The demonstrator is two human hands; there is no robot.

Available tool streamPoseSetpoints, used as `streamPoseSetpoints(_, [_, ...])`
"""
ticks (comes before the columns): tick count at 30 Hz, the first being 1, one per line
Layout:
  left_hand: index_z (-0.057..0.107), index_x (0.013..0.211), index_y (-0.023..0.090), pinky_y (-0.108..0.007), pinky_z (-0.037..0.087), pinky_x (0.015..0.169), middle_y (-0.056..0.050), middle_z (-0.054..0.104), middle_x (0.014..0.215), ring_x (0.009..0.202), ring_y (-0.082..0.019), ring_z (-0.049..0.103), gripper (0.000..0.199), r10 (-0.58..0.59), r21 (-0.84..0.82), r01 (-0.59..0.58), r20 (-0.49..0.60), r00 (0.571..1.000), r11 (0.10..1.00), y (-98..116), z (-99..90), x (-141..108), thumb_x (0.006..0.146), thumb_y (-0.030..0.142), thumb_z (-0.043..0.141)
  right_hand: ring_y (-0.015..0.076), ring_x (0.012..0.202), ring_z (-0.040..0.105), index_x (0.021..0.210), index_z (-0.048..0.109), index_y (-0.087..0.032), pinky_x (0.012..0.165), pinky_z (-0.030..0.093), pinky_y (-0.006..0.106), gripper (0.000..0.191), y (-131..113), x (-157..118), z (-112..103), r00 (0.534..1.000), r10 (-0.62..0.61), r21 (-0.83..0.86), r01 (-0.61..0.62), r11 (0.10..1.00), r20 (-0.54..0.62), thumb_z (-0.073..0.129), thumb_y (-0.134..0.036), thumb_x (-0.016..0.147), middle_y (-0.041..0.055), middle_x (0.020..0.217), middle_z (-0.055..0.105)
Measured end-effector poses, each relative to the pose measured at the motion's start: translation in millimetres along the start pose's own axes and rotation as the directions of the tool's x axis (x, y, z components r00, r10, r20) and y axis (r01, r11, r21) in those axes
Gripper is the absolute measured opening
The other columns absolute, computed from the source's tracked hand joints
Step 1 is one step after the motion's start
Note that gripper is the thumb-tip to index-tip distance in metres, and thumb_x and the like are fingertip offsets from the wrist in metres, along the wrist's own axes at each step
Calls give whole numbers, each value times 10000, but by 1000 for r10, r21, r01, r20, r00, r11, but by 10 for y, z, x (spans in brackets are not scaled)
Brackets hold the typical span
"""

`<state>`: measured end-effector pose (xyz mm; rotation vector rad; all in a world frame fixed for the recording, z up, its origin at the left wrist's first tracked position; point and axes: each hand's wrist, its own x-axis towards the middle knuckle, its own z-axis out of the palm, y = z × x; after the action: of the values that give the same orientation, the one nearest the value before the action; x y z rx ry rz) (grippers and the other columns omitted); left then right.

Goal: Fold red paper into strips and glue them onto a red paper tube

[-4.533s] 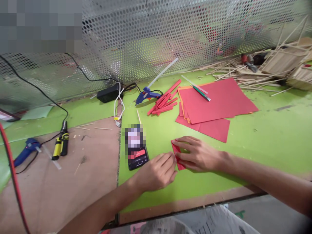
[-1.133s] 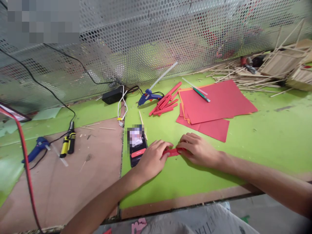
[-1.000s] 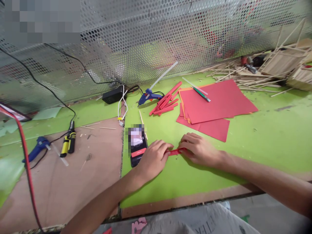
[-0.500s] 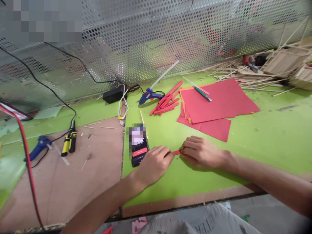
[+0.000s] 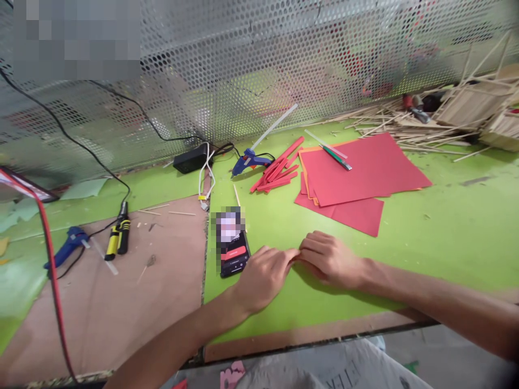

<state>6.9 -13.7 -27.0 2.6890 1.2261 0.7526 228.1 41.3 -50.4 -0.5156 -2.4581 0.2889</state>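
Observation:
My left hand (image 5: 265, 278) and my right hand (image 5: 330, 259) meet at the fingertips over the green tabletop (image 5: 259, 319). Both are closed in a pinch, and the fingers cover whatever lies between them. Just left of my left hand lies a phone (image 5: 235, 266) with its screen lit. Beyond the hands is a pile of folded red paper strips (image 5: 278, 172). To its right, red paper sheets (image 5: 360, 167) overlap orange ones, with a green tweezers-like tool (image 5: 335, 158) on top.
A blue glue gun (image 5: 248, 161) stands behind, near a black power adapter (image 5: 191, 158). At left lie another blue glue gun (image 5: 70, 247), a yellow-black tool (image 5: 117, 237) and a red cable (image 5: 49, 254). Thin wooden sticks (image 5: 405, 127) are heaped at back right, before a perforated metal screen (image 5: 243, 70).
My hands have come together, left hand moving right. The red strip seen between them before is now hidden by the fingers. The view has shifted slightly.

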Motion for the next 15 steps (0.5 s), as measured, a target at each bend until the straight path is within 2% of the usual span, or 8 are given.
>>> streamPoseSetpoints(3, [559, 1291, 197, -315, 550, 715, -30, 792, 956, 775, -175, 738, 193, -12, -59, 12, -12, 1000, 998, -14, -11, -4, 1100, 187, 533, 182, 680, 505, 885, 678, -147, 671, 372, 347, 294, 6, -1, -51, 1000, 0, 11, 0, 1000, 2, 483, -207, 1097, 55, 755, 633])
streamPoseSetpoints(7, [563, 1327, 237, -326, 587, 787, -1, 808, 928, 828, -186, 777, 255, -157, -226, 166, 57, 986, 960, -56, -65, 14, 1076, 242, 605, 155, 661, 589, 951, 718, -150, 647, 395, 318, 282, 85, 3, -166, 996, 55, 145, -64, 987, 65, 534, -293, 1110, 50, 772, 698])
streamPoseSetpoints(12, [579, 1322, 268, -291, 587, 792, 34, 829, 922, 831, -179, 798, 330, -313, -422, 370, 199, 928, 828, -50, -165, 73, 1015, 234, 695, 138, 647, 664, 940, 769, -153, 631, 457, 268, 323, 180, 25, -260, 972, 165, 413, -220, 884, 165, 578, -360, 1098, 58, 772, 755])
streamPoseSetpoints(15, [600, 1282, 263, -265, 577, 787, 43, 830, 902, 821, -170, 798, 323, -403, -509, 484, 269, 875, 712, -26, -232, 125, 986, 236, 728, 117, 574, 617, 931, 781, -148, 572, 425, 247, 347, 196, 36, -282, 952, 213, 479, -295, 827, 220, 599, -400, 1086, 43, 715, 737])
